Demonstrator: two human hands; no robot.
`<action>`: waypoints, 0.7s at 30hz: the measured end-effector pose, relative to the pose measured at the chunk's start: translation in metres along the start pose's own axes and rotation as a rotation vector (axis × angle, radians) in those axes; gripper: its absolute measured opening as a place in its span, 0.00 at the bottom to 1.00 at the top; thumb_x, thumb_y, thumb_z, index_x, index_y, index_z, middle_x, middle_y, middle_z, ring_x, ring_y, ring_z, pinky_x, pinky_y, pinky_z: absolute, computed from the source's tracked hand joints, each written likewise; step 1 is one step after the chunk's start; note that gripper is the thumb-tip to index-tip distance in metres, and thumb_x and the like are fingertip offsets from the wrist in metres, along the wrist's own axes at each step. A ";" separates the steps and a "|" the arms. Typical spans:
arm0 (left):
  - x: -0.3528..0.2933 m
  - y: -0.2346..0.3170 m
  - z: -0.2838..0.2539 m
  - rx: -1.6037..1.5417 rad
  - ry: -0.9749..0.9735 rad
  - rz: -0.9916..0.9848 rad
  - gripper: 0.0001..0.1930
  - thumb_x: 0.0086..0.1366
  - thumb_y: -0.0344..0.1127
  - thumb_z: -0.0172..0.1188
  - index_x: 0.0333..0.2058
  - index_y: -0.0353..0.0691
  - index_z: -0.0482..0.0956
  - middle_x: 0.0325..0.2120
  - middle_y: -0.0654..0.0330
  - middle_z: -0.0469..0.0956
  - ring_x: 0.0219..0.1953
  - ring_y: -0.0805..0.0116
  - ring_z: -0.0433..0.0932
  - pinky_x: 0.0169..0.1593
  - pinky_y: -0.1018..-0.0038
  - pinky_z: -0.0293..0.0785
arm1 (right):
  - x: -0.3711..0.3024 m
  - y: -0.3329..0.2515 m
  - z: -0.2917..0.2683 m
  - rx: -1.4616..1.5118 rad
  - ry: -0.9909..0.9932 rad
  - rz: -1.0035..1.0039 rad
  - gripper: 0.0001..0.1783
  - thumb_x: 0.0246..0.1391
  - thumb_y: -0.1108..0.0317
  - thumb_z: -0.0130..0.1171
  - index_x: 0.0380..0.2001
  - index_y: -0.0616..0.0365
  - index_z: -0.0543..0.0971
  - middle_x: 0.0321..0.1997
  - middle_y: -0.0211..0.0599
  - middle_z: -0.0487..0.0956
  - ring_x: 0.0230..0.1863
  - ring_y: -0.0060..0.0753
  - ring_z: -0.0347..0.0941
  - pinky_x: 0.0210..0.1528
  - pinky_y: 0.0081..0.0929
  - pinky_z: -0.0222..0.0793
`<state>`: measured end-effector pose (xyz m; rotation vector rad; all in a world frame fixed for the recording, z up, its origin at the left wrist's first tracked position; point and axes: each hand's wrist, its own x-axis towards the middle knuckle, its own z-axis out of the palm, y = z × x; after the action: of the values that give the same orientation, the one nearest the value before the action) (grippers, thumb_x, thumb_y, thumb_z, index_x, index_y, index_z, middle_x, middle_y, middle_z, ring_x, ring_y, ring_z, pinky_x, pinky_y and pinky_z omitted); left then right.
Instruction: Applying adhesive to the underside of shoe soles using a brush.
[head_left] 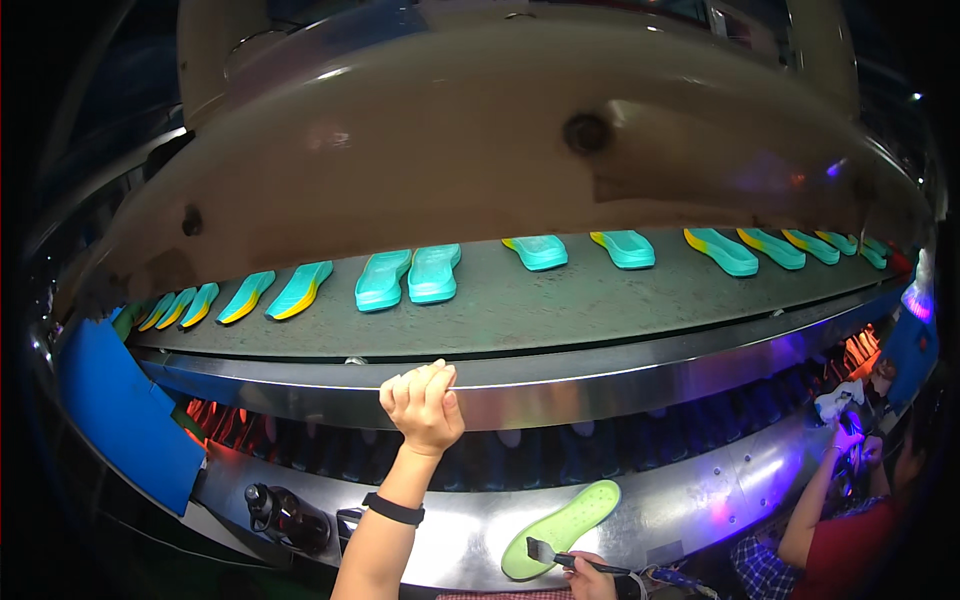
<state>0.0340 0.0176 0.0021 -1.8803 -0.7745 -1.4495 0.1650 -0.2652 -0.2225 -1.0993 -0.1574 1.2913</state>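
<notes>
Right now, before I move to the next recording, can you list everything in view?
Shoe midsoles: over a dozen, teal, many yellow-edged, on the belt
Conveyor belt: one, dark grey, under the hood
Hood: one, brownish, above
Rail: one, silver, before the belt
Side panels: two, blue, far left and right
Shelf: one, silver, below
Shoe sole: one, lime green, lower centre
Brush: one, dark, over the sole
Bottle: one, dark, shelf's left
Co-worker: at least one, red clothing, lower right
Wristband: one, black, left wrist
Left hand: one, bare, closed, before the rail
Right hand: one, bare, grip on brush
</notes>
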 end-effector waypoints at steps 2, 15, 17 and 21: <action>0.001 0.001 0.000 -0.003 0.005 0.016 0.12 0.57 0.40 0.43 0.34 0.45 0.75 0.35 0.65 0.74 0.37 0.67 0.68 0.46 0.67 0.56 | 0.005 0.006 -0.002 0.052 0.028 -0.022 0.13 0.56 0.72 0.46 0.42 0.66 0.73 0.37 0.32 0.76 0.24 0.15 0.63 0.23 0.12 0.59; 0.007 0.011 0.004 -0.003 0.021 0.059 0.11 0.57 0.37 0.42 0.33 0.41 0.72 0.32 0.60 0.74 0.35 0.63 0.69 0.43 0.67 0.57 | -0.011 -0.009 -0.047 -1.017 0.108 -0.817 0.09 0.47 0.66 0.52 0.34 0.49 0.77 0.24 0.37 0.75 0.20 0.38 0.71 0.19 0.31 0.65; 0.003 0.007 0.008 0.012 0.036 0.055 0.11 0.56 0.36 0.43 0.33 0.42 0.72 0.33 0.59 0.74 0.34 0.63 0.69 0.43 0.67 0.57 | -0.030 -0.034 -0.021 -0.935 0.138 -0.746 0.10 0.48 0.67 0.52 0.35 0.49 0.77 0.24 0.37 0.75 0.20 0.40 0.71 0.21 0.33 0.66; 0.003 0.006 0.008 -0.018 0.020 0.011 0.11 0.55 0.38 0.46 0.33 0.44 0.74 0.34 0.62 0.74 0.36 0.64 0.68 0.44 0.66 0.58 | -0.030 -0.030 -0.018 -0.891 0.107 -0.643 0.14 0.47 0.69 0.51 0.39 0.45 0.76 0.28 0.41 0.76 0.23 0.43 0.72 0.25 0.35 0.67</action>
<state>0.0435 0.0202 0.0032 -1.8774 -0.7436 -1.4708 0.1872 -0.2959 -0.1967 -1.6685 -0.9902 0.5497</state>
